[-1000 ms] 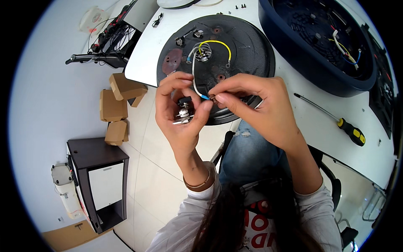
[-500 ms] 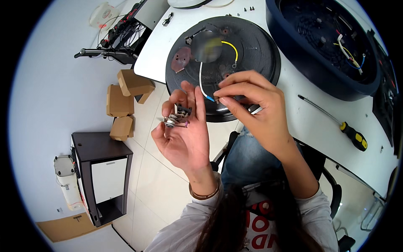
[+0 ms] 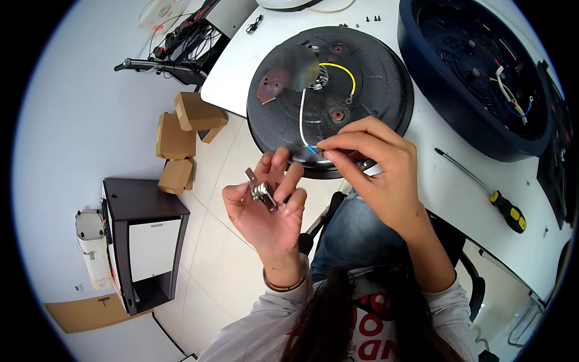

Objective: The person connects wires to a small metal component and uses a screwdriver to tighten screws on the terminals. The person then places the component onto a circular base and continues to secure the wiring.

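A: What stands furthest left?
B: A dark cabinet [image 3: 145, 199] with a white front panel, and near it a few cardboard boxes [image 3: 176, 137]. Next comes the corner of the white tabletop [image 3: 228, 73].

A: And the left hand?
B: The left hand [image 3: 267, 224] is palm up, its fingers curled around a small metal part [image 3: 263, 193]. Hand and part are in front of the tabletop's edge, near the rim of a round black disc [image 3: 377, 81].

A: What's on that disc?
B: A reddish-brown patch [image 3: 272, 85] at its left, then a blurred area that I can't make out. From around there a white wire [image 3: 302, 117] runs toward the person, and to its right a yellow wire [image 3: 345, 71] curves away to a ring end.

A: Is anything gripping the white wire?
B: Yes, the right hand [image 3: 386, 172]. Its thumb and fingertips pinch the wire's tip, just past a blue sleeve [image 3: 311, 149]. The fingers cover the very end, so I can't tell its shape.

A: Further right?
B: A few small dark screws [image 3: 368, 19] beyond the disc, then a deep navy housing [image 3: 449, 105] with more wires inside. Nearer the person, a yellow-and-black screwdriver [image 3: 508, 211] lies on the tabletop.
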